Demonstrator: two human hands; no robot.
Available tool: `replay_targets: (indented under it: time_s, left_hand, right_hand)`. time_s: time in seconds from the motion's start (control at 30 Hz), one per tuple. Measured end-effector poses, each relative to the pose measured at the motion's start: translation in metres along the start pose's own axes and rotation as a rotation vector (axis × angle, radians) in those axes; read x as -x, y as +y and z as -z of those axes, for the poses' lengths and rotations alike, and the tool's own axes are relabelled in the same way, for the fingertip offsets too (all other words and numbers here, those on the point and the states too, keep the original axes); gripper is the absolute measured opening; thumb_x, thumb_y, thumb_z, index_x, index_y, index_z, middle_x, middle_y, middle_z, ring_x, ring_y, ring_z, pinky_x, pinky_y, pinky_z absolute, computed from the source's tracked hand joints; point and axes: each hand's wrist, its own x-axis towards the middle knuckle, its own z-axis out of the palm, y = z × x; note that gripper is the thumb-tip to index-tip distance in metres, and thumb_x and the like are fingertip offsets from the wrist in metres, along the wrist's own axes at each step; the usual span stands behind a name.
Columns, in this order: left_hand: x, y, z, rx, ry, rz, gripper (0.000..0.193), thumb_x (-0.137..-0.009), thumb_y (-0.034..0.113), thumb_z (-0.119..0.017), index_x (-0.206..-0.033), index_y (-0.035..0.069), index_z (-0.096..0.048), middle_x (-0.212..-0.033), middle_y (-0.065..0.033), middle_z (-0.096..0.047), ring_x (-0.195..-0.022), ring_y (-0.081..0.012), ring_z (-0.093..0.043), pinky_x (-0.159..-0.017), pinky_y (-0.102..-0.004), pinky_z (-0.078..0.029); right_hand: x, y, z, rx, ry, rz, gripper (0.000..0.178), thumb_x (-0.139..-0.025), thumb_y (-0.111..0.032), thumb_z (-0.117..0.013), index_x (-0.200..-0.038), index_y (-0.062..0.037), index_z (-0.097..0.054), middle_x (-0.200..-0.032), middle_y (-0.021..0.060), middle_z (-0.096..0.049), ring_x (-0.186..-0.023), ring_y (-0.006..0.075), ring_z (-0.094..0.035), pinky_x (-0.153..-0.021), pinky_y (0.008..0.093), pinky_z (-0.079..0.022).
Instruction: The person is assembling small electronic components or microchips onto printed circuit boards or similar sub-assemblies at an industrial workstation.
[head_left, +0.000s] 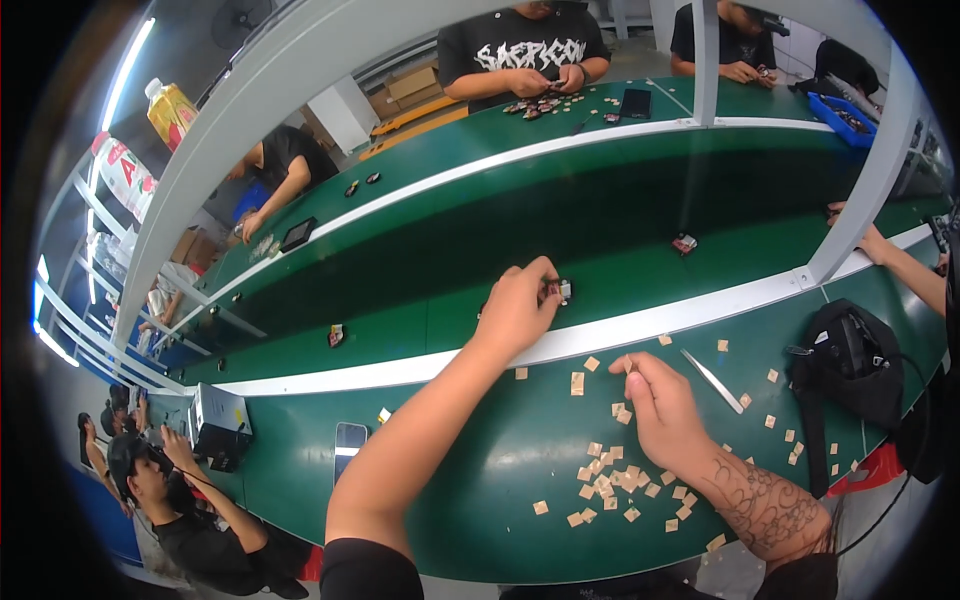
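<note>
Head view: small flat tan squares (629,482)

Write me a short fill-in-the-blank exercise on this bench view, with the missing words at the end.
1. The left hand reaches across the ____ rail.
2. In this view, the slim pale tool lies to the ____ of the right hand.
3. The colour of the bag on the table is ____.
4. The small beige squares lie on a ____ tabletop.

Missing words: white; right; black; green.

Wht. lettering (532,53) on blk. shirt (515,32); red lettering (125,171) on btl. (119,163)
</note>
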Motion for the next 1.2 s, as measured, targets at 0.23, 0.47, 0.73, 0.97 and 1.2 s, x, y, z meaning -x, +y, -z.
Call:
replay_targets:
  time_s: [0.23, 0.47, 0.73, 0.97, 1.2]
  left_hand:
    - [-0.017, -0.031, -0.004, -0.398, -0.023, 0.041, 0.030, -0.097, 0.015, -0.070, -0.126, 0.007, -0.072, -0.108, -0.0202, -0.071, -0.113, -0.0412, -0.068, -0.098, -0.0484, -0.057]
    - [0.019, -0.032, 0.049, -0.100, -0.268, 0.076, 0.056, -0.092, 0.013, -0.074, -0.145, 0.009, -0.059, -0.129, -0.0215, -0.060, -0.124, -0.0415, -0.058, -0.109, -0.0481, -0.050]
    - [0.026, -0.050, 0.051, -0.064, -0.387, 0.013, 0.061, -0.088, 0.001, -0.074, -0.147, 0.012, -0.062, -0.131, -0.0136, -0.056, -0.128, -0.0315, -0.057, -0.114, -0.0418, -0.048]
    - [0.032, -0.037, 0.046, -0.133, -0.360, 0.094, 0.047, -0.094, 0.011, -0.079, -0.138, 0.009, -0.065, -0.126, -0.0124, -0.059, -0.117, -0.0269, -0.062, -0.103, -0.0401, -0.053]
    - [0.065, 0.012, 0.017, 0.244, -0.105, 0.060, 0.030, -0.099, 0.008, -0.075, -0.126, 0.003, -0.063, -0.113, -0.0122, -0.070, -0.101, -0.0240, -0.068, -0.091, -0.0361, -0.055]
  right_hand:
    - [-0.003, -0.009, 0.009, -0.042, -0.082, -0.124, 0.019, -0.111, -0.011, -0.054, -0.103, 0.0013, -0.066, -0.069, 0.0112, -0.058, -0.057, 0.0192, -0.052, -0.057, 0.0362, -0.042]
    - [-0.007, -0.006, 0.015, -0.057, -0.108, -0.122, 0.017, -0.109, -0.010, -0.058, -0.099, 0.0004, -0.067, -0.070, 0.0122, -0.061, -0.057, 0.0187, -0.055, -0.057, 0.0346, -0.045]
    - [-0.008, 0.001, 0.013, -0.115, -0.124, -0.110, 0.014, -0.097, 0.003, -0.056, -0.101, 0.0007, -0.069, -0.082, 0.0098, -0.066, -0.062, 0.0162, -0.057, -0.060, 0.0321, -0.047]
    - [-0.007, 0.004, 0.011, -0.076, -0.183, -0.088, 0.014, -0.098, 0.001, -0.056, -0.100, 0.0021, -0.070, -0.086, 0.0113, -0.064, -0.063, 0.0174, -0.059, -0.060, 0.0334, -0.047]
    - [-0.004, 0.008, 0.017, 0.089, -0.210, 0.054, 0.016, -0.107, -0.007, -0.058, -0.114, -0.0018, -0.071, -0.095, 0.0131, -0.060, -0.075, 0.0307, -0.064, -0.069, 0.0398, -0.052]
